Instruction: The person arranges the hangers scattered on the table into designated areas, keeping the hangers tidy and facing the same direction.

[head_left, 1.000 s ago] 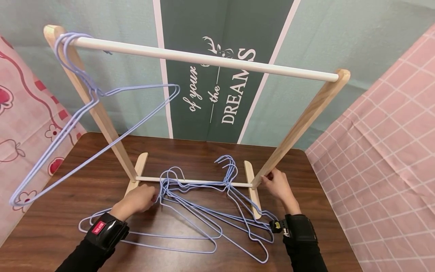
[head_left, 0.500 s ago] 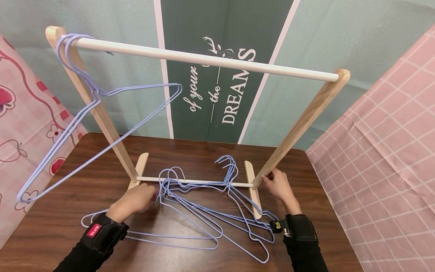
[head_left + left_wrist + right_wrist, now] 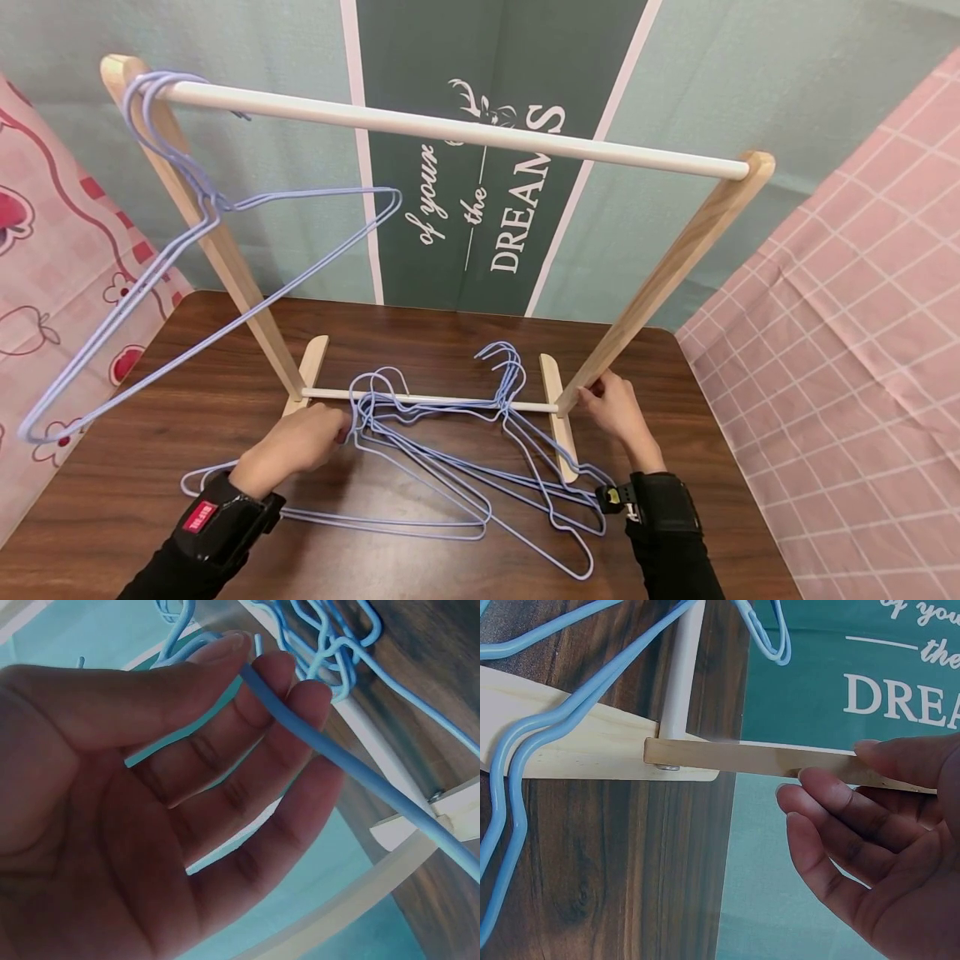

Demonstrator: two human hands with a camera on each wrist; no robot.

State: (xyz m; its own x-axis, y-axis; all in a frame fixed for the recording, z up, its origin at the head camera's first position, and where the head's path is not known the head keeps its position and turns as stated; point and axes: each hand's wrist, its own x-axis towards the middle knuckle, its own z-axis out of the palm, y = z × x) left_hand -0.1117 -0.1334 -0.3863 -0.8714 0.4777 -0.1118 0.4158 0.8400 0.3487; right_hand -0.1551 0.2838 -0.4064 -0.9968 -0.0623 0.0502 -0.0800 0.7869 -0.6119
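Note:
Several light-blue wire hangers (image 3: 450, 475) lie tangled on the dark wooden table (image 3: 420, 333), under a wooden clothes rack with a white top rail (image 3: 450, 129). My left hand (image 3: 300, 440) pinches the wire of one hanger (image 3: 352, 769) between thumb and fingers (image 3: 225, 652), close to the rack's lower crossbar (image 3: 450, 402). My right hand (image 3: 611, 408) grips the rack's right upright (image 3: 667, 267) near its foot; in the right wrist view the thumb lies over the post (image 3: 780, 759) and the fingers (image 3: 832, 817) curl beneath. A few hangers (image 3: 202, 217) hang at the rail's left end.
A green banner with white lettering (image 3: 487, 192) hangs behind the rack. Pink patterned cloth (image 3: 45, 250) stands at the left and pink checked cloth (image 3: 847, 350) at the right. The rack's two wooden feet (image 3: 558, 417) rest on the table.
The hangers on the rail sway slightly, their low corner drifting right and back left. My left forearm has shifted a little; both hands keep their holds.

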